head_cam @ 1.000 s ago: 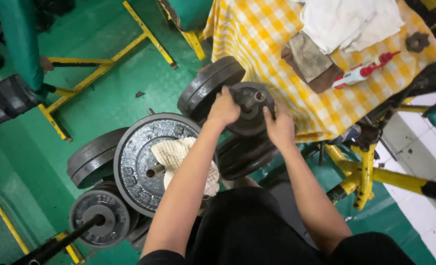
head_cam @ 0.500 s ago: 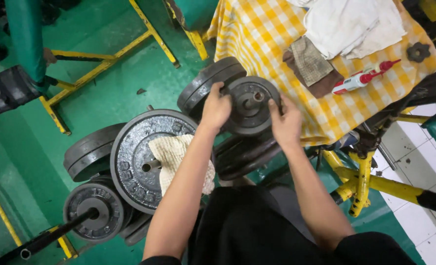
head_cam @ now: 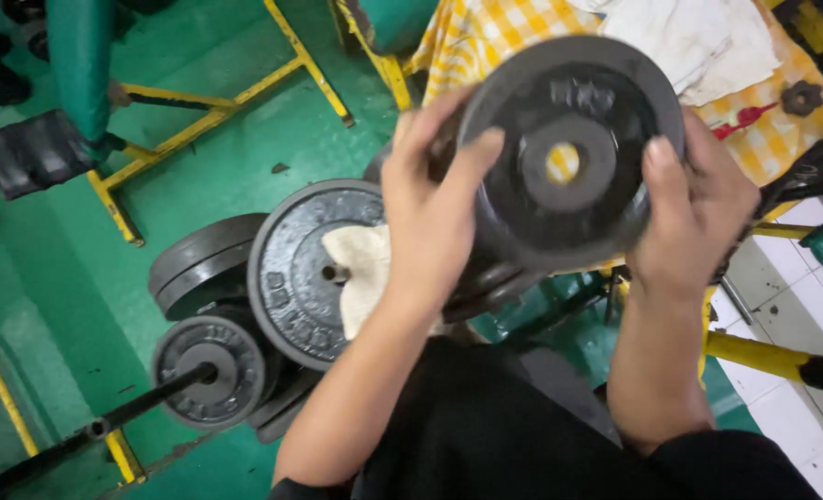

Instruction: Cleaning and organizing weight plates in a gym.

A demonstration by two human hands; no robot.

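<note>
Cast-iron weight plate (head_cam: pixel 569 153), round, dark and dull, raised lettering on its face and a centre hole showing yellow check through it, held up close to the camera above the worktop's edge. Left hand (head_cam: pixel 435 213) clamped on the plate's left rim, thumb over the front face, fingers curled behind; right hand (head_cam: pixel 698 213) clamped on the right rim likewise, both forearms rising from the lap. Below and left, a larger grey weight plate (head_cam: pixel 296 278) with a rough pitted face, standing on edge on a peg, a cream waffle-weave rag (head_cam: pixel 361 273) draped over its middle. Smaller plate (head_cam: pixel 210 370) on a black bar (head_cam: pixel 106 426) beside it. Yellow-and-white checked cloth (head_cam: pixel 486 32) over the worktop, carrying white rags (head_cam: pixel 698 42), a red-tipped tube (head_cam: pixel 749 118) and a dark lobed knob (head_cam: pixel 802 96). Glossy green floor (head_cam: pixel 245 139), chipped yellow steel frames (head_cam: pixel 199 93).
</note>
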